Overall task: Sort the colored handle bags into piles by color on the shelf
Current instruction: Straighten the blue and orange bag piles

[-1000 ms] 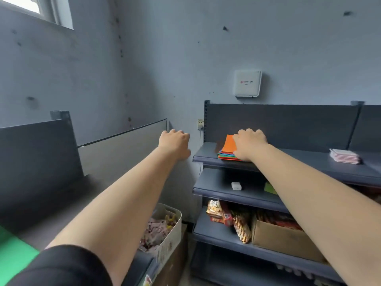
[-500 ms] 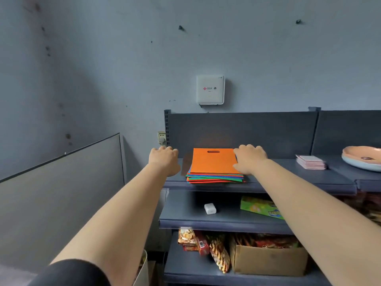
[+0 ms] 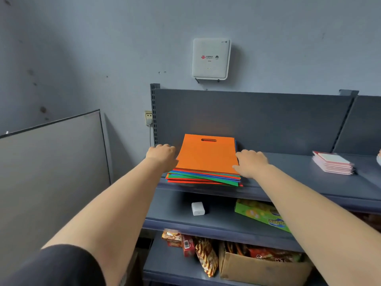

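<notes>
While both arms reached forward, the left hand (image 3: 161,154) lay knuckles-up at the left edge of the stack of bags (image 3: 206,172), its fingers curled down at the stack's side; whether they gripped the bags could not be told. The right hand (image 3: 252,163) sat likewise at the right edge, thumb against the orange bag (image 3: 207,154) on top, fingers bent over the side, grip unclear.

That stack rested on the top shelf (image 3: 299,182) toward its left end, the orange bag uppermost with its handle slot facing the back panel, and blue, green and red edges fanned out beneath it. Well apart to the right on the same shelf lay a pile of pink pads (image 3: 333,164).

One shelf down stood a small white charger (image 3: 198,208) and a green box (image 3: 260,214). Lower still were snack packets (image 3: 193,247) beside a cardboard box (image 3: 261,269). On the wall above hung a white router (image 3: 210,58), and a wall socket (image 3: 148,117) sat left of the shelf upright.
</notes>
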{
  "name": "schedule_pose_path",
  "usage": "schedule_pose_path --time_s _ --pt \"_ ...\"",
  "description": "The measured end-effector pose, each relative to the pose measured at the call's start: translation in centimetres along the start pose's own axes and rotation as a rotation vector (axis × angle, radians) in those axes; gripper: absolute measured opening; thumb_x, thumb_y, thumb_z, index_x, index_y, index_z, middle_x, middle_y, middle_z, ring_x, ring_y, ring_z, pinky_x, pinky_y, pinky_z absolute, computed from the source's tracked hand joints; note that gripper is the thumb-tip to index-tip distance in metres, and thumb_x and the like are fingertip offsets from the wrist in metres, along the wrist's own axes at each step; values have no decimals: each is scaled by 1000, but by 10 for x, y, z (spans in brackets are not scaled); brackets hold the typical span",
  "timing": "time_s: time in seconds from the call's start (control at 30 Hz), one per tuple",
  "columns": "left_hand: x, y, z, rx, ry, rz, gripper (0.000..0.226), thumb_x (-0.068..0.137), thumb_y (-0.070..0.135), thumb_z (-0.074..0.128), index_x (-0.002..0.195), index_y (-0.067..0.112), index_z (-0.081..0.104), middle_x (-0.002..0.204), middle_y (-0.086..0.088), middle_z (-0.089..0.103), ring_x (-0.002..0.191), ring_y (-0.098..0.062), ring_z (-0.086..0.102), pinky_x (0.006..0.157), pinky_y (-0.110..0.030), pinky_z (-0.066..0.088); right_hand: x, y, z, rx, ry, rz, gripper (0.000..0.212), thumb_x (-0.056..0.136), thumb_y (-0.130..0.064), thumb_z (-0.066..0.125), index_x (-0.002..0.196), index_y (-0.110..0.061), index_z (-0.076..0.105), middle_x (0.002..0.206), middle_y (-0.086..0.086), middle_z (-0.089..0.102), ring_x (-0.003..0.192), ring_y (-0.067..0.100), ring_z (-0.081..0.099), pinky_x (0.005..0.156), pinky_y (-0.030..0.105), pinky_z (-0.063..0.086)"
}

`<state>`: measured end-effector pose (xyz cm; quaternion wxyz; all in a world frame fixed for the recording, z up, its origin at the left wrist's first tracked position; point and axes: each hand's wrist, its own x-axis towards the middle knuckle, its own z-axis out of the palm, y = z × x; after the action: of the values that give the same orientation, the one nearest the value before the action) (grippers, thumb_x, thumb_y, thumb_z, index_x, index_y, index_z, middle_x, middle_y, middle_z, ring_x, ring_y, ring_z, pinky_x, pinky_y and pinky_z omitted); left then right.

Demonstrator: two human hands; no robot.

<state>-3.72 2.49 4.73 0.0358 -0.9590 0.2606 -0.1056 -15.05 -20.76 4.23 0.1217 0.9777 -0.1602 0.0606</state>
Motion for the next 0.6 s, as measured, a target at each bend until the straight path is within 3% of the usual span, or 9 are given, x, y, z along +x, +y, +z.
schedule_pose_path --time_s 0.17,0.33,0.5,0.6 --pt "38 12 36 -4 -82 -7 39 97 40 43 125 13 48 127 -7 53 119 -28 48 94 -37 39 34 11 38 145 -90 41 42 98 -44 42 123 -12 52 119 7 57 106 23 56 83 36 48" --pt "67 21 68 -72 -152 -6 36 98 31 38 127 13 49 129 -9 51 120 -28 46 95 -37 38 67 13 71 347 -139 151 39 97 -45 44 105 -10 59 103 6 62 89 20 58 71 30 48" --pt "87 26 91 -263 -182 -43 46 96 45 35 120 12 56 123 -10 52 116 -28 47 92 -37 38 85 10 94 486 -118 340 42 88 -52 58 84 -11 51 74 1 51 77 22 53 64 30 42" --pt "96 24 98 -289 -146 -38 46 95 50 39 109 14 63 118 -8 53 114 -26 47 87 -35 40 92 9 97 593 -52 475 42 82 -48 68 77 -11 48 75 2 53 76 22 54 62 31 42"
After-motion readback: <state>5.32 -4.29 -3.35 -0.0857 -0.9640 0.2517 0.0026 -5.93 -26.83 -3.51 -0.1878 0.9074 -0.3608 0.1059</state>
